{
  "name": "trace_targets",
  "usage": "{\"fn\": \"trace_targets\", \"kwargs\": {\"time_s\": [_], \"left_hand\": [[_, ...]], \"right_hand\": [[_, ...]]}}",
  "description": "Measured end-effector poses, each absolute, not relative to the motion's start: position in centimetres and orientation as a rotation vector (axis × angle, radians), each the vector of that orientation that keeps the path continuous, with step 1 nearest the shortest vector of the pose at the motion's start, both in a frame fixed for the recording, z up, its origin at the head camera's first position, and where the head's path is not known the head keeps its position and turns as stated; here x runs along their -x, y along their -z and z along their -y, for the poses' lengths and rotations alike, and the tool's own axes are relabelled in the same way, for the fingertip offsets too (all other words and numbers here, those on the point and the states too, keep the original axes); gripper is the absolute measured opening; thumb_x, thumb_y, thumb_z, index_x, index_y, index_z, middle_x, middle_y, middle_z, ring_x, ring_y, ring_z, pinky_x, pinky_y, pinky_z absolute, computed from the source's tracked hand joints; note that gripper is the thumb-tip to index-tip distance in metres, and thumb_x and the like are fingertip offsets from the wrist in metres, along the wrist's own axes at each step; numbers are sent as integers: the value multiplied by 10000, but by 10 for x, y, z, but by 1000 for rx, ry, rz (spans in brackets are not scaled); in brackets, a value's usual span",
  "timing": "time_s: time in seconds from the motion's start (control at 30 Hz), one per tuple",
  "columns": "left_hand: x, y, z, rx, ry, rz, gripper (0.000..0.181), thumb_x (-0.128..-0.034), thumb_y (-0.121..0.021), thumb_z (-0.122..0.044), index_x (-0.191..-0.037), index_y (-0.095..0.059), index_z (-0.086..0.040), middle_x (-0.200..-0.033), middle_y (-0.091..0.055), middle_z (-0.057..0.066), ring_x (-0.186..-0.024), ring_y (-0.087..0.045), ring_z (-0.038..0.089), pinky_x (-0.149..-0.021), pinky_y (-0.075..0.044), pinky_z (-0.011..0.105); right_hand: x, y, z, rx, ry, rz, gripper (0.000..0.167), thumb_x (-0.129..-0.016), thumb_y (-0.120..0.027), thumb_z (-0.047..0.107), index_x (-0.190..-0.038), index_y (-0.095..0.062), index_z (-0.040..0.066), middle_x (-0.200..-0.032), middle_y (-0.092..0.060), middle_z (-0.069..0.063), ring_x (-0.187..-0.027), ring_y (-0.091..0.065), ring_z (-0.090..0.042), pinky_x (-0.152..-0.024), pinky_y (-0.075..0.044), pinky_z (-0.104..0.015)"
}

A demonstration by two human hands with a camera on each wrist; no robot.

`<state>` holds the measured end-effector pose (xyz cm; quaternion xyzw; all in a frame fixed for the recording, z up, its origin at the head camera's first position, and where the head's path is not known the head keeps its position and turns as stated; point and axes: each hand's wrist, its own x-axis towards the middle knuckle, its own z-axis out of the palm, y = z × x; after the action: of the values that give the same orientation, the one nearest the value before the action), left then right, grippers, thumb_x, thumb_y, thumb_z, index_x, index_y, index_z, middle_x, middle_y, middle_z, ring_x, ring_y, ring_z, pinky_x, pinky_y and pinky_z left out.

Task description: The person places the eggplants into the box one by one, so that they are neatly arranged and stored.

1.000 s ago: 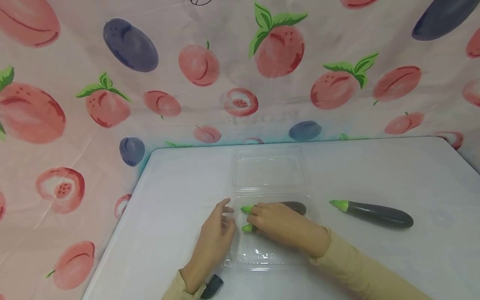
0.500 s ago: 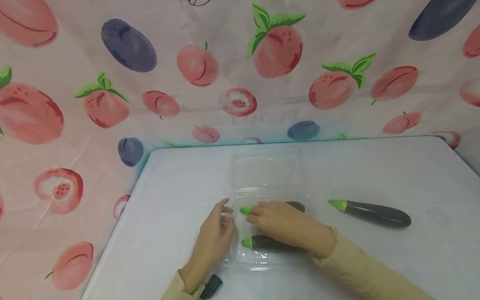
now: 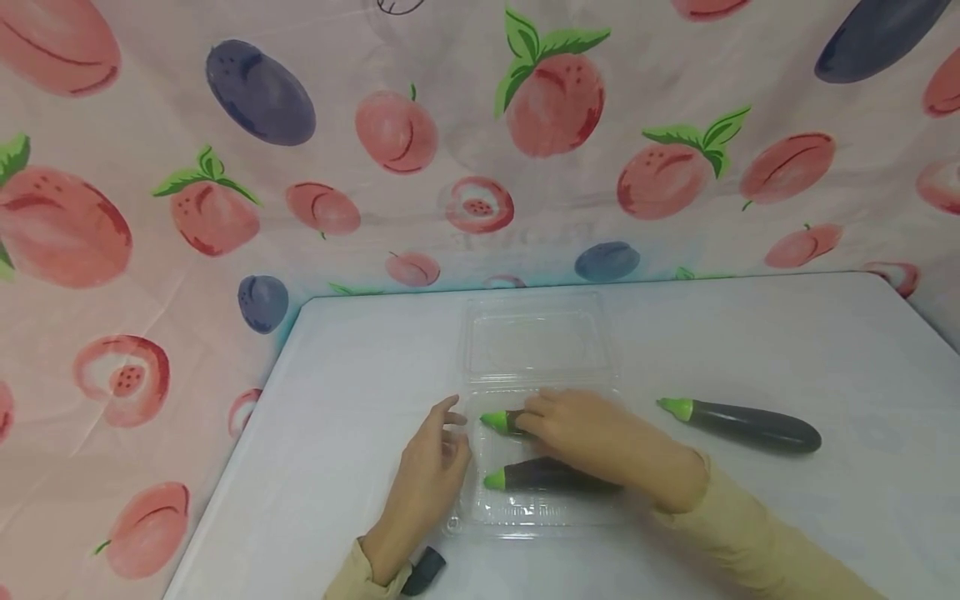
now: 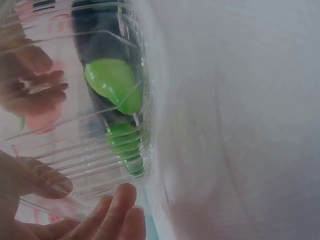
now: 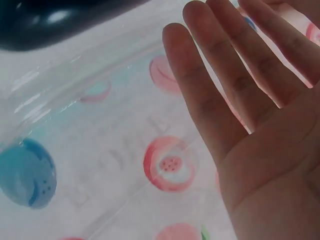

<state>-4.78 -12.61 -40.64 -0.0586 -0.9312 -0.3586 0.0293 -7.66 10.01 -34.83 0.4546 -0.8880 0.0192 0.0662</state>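
Observation:
Two dark eggplants with green stems lie in a clear plastic clamshell box (image 3: pixel 525 532), roughly side by side. My right hand (image 3: pixel 592 429) is over the far eggplant (image 3: pixel 516 422) and hides most of its body. In the right wrist view my right fingers (image 5: pixel 207 102) look straight, apart from the dark eggplant (image 5: pixel 65 25). The near eggplant (image 3: pixel 534 475) is partly covered by my right hand. At the box's left side, my left hand (image 3: pixel 431 479) rests with loosely bent fingers (image 4: pixel 120 210) by the ribbed wall.
The clear lid (image 3: pixel 536 342) lies folded back behind the box. Another eggplant (image 3: pixel 753 427) lies on the white table (image 3: pixel 337 400) to the right. A fruit-print cloth (image 3: pixel 420 208) hangs behind the table. Something black (image 3: pixel 425 571) sits beside my left wrist.
The near eggplant has moved toward me inside the box, away from the far one. My right hand has left it and shifted right over the far eggplant. My left hand stays put.

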Motion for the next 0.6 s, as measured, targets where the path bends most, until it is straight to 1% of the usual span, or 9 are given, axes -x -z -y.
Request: {"fn": "trace_targets", "kwargs": {"time_s": [0.17, 0.3, 0.6], "left_hand": [[48, 407, 127, 183, 1121, 2864, 504, -974, -553, -158, -1458, -427, -101, -1220, -650, 23, -954, -639, 106, -817, -565, 319], [48, 407, 127, 186, 1133, 2859, 502, -972, -554, -154, -1456, -429, -107, -1218, -649, 21, -952, -636, 107, -817, -562, 320], [48, 408, 127, 181, 1151, 2859, 495, -975, -548, -158, -1453, -431, -107, -1221, -647, 16, -967, -638, 108, -830, -562, 324]], "right_hand": [[79, 347, -110, -1367, -70, 2684, 232, -860, -766, 204, -1055, -695, 99, -915, -652, 14, -834, -617, -139, -764, -571, -295], [80, 348, -120, -1352, -74, 2677, 269, -848, -776, 217, -1072, -688, 97, -940, -660, 8, -867, -632, -154, -802, -572, -315], [78, 345, -144, -1319, -158, 2677, 315, -825, -795, 167, -1103, -678, 78, -989, -662, -15, -935, -647, -193, -841, -569, -357]]}}
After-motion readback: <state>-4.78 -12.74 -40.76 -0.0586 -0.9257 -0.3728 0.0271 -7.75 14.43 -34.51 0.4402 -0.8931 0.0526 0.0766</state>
